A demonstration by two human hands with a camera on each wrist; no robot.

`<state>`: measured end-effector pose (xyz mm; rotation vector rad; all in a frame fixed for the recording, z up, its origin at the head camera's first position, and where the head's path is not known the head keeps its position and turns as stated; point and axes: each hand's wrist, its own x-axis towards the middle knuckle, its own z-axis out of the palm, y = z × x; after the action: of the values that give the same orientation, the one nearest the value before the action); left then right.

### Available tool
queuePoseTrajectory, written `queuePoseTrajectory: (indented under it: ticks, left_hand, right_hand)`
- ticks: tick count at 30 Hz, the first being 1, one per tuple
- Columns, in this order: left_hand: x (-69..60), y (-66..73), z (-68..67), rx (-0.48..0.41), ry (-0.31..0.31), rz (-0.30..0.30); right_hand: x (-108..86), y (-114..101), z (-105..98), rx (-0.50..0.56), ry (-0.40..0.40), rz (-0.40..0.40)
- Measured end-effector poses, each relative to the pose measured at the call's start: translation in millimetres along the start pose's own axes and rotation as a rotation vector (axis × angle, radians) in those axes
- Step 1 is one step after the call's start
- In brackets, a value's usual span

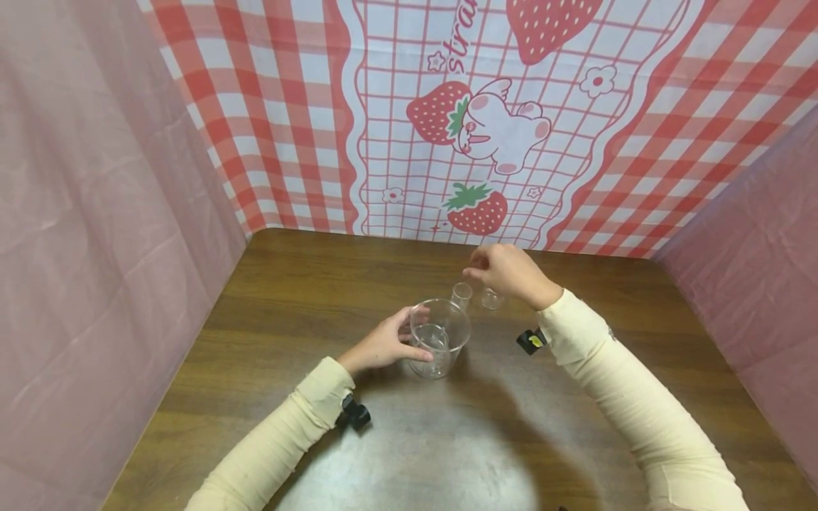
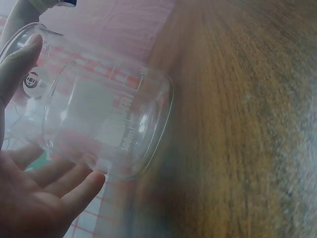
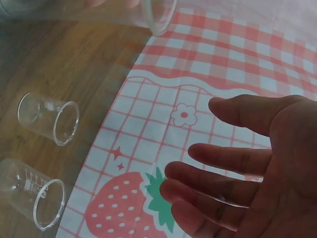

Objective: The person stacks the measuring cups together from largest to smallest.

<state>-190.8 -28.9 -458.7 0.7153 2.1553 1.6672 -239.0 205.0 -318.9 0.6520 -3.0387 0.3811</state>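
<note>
A large clear glass beaker (image 1: 441, 363) stands on the table, and my left hand (image 1: 385, 345) holds its side between thumb and fingers. Inside it a second, smaller glass rim shows through the wall. White volume marks on the glass (image 2: 119, 119) appear in the left wrist view. My right hand (image 1: 509, 274) hovers beyond, above two small glass beakers. Its fingers are loosely bent and apart, holding nothing in the right wrist view. One small beaker (image 1: 461, 294) stands just behind the large one; the other small beaker (image 1: 491, 299) is to its right, partly under the right hand.
The brown wooden table (image 1: 307, 284) ends at a hanging cloth (image 1: 396, 142) with strawberries and red checks. Pink curtains (image 1: 96, 213) close off both sides. Small black devices are strapped at both wrists, over cream sleeves (image 1: 281, 440).
</note>
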Motion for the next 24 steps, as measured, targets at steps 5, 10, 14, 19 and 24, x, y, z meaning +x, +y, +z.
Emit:
queuePoseTrajectory:
  ticks: [5,10,14,19,24]
  left_hand:
    - [0.0,-0.5,0.1,-0.002,-0.002,0.0]
    - [-0.2,-0.3,0.1,-0.004,-0.002,0.003]
    - [0.7,-1.3,-0.6,-0.01,-0.006,0.013]
    - [0.1,-0.4,-0.9,-0.012,-0.005,0.012]
    - [-0.3,1.1,-0.3,-0.004,-0.001,0.007]
  right_hand:
    - [1.6,5,1,0.006,0.013,0.025]
    - [2.9,10,0,0.027,0.03,0.039]
    - [3.4,15,-2,0.04,0.025,0.057]
    - [3.9,21,-1,0.047,0.011,0.085]
    - [4.4,26,2,0.05,0.011,0.094]
